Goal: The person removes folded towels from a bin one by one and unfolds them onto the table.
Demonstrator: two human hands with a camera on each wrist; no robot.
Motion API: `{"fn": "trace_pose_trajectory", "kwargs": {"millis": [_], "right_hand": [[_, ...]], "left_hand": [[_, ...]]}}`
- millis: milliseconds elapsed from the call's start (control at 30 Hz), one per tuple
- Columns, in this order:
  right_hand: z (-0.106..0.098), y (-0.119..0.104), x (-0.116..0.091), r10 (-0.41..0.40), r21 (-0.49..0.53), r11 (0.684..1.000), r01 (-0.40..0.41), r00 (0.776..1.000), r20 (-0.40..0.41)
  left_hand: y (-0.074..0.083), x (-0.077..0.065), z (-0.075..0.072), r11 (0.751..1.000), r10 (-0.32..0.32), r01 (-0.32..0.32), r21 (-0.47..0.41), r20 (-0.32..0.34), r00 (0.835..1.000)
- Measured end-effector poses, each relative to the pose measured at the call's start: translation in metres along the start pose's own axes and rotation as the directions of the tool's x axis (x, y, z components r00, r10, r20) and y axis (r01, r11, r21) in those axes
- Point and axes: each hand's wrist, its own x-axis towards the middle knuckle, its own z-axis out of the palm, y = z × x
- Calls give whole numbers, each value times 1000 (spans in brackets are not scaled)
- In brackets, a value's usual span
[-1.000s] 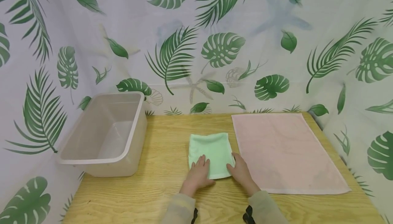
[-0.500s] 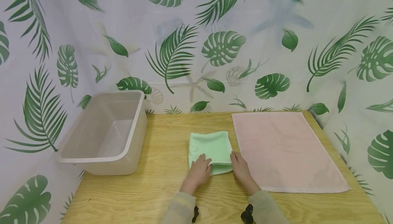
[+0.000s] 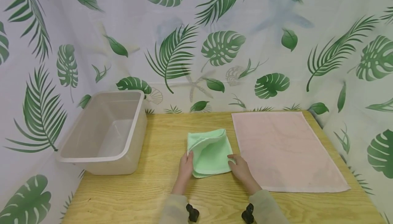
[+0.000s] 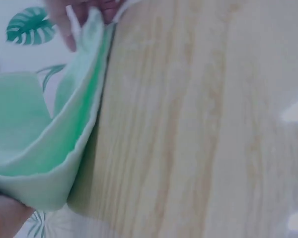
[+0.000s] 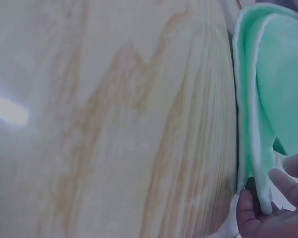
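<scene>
A light green folded towel (image 3: pixel 212 157) lies at the middle of the table, its upper layer lifted into a raised fold on the left. My left hand (image 3: pixel 185 166) grips the towel's left edge, thumb on top of the cloth. At the right edge, my right hand (image 3: pixel 241 169) pinches the cloth near the front corner. The right wrist view shows the right hand (image 5: pixel 275 215) with a cloth layer (image 5: pixel 260 148) between thumb and fingers. In the left wrist view the left hand (image 4: pixel 7 215) is partly hidden under the towel (image 4: pixel 44 191).
A pink towel (image 3: pixel 285 152) lies spread flat on the right of the wooden table (image 3: pixel 165 142). To the left stands a deep beige plastic basin (image 3: pixel 135 145). A leaf-patterned curtain (image 3: pixel 184 23) hangs behind the table and along both sides.
The left hand has gone from lying on the cloth to gripping its left edge, raising the upper layer. The right hand briefly lifted the front edge and stays at the right side.
</scene>
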Motion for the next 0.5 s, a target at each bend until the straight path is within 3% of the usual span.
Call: {"fn": "trace_pose_trajectory", "kwargs": {"millis": [100, 200, 333, 500], "right_hand": [[0, 3, 0, -23, -70, 997, 25, 999, 33], [0, 3, -1, -40, -132, 990, 49, 997, 63], [-1, 2, -2, -46, -140, 988, 59, 995, 93], [1, 3, -3, -63, -142, 987, 79, 992, 113]], "left_hand": [[0, -2, -10, 986, -68, 57, -158, -62, 996], [3, -7, -20, 950, -122, 83, -303, -113, 986], [8, -16, -29, 855, -201, 94, -511, -159, 967], [0, -19, -32, 692, -269, 64, -719, -174, 947]]}}
